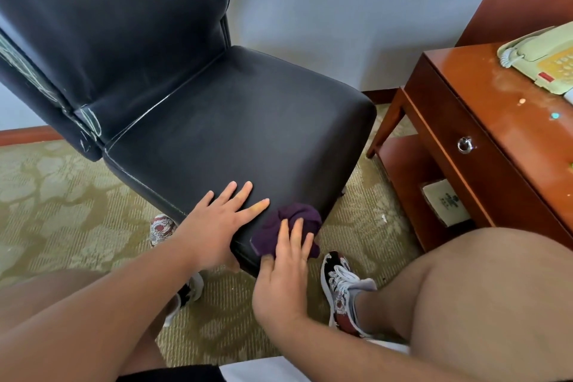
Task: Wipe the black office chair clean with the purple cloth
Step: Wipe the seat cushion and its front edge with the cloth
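Pressing the purple cloth point(291, 215) onto the corner of the black office chair point(235, 121) nearest me, my right hand point(283, 273) lies flat over the bunched fabric. The fingers are straight and close together, and the palm bears down rather than gripping. The cloth sits right on the lip of that corner, part on the seat top and part draped over the front face.

My left hand point(217, 222) rests on the same seat just to the left of the cloth, spread wide and holding nothing, fingertips pointing toward the backrest point(117, 18). I take it to be steadying the chair.

From the cloth, nearly all of the seat lies ahead of my right hand, running away from me and leftward to the pale seam under the backrest. So I judge the next stroke should be a push forward along that line. The right hand is the one already on the cloth. Only this corner looks to be in hand, with the backrest and its scuffed left edge yet to do, I would guess.

To the right of the chair stands a wooden counter point(471, 87) with a ring pull point(465, 144) on its drawer and a pale telephone point(539, 62) on top. Under the chair is patterned carpet point(62, 195), and my right shoe point(341, 285) is planted beside the seat corner.
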Demonstrator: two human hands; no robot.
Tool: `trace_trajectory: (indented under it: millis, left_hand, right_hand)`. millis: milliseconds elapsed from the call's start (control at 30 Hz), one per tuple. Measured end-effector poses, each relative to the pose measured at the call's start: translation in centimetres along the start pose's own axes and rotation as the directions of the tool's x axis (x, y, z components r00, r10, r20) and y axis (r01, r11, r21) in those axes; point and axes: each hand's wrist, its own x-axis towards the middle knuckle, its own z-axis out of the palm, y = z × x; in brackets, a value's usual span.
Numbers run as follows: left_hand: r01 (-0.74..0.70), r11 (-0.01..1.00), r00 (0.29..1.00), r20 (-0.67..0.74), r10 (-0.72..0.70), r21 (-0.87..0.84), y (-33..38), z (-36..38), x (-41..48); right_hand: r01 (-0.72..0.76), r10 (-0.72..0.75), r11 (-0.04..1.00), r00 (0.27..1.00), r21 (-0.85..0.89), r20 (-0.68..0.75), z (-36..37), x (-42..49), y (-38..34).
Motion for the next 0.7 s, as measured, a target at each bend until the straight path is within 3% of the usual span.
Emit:
trace_trajectory:
  millis: [267, 467, 700]
  left_hand:
    - [-0.029, 0.998, 0.999, -0.037, 0.027, -0.06, 0.1, 0.5, 0.2]
    - [-0.07, 0.987, 0.995, -0.078, 0.059, -0.145, 0.5, 0.4, 0.9]
    - [-0.017, 0.993, 0.991, -0.13, 0.001, -0.121, 2.9, -0.2, 2.9]
  right_hand:
    - [-0.086, 0.075, 0.988, 0.994, -0.127, -0.085, -2.8, 7.7, -1.5]
    - [-0.108, 0.107, 0.994, 0.994, -0.035, -0.028, -8.4, 16.5, 0.2]
    - [-0.066, 0.066, 0.994, 0.998, -0.092, -0.004, -9.5, 17.3, 1.1]
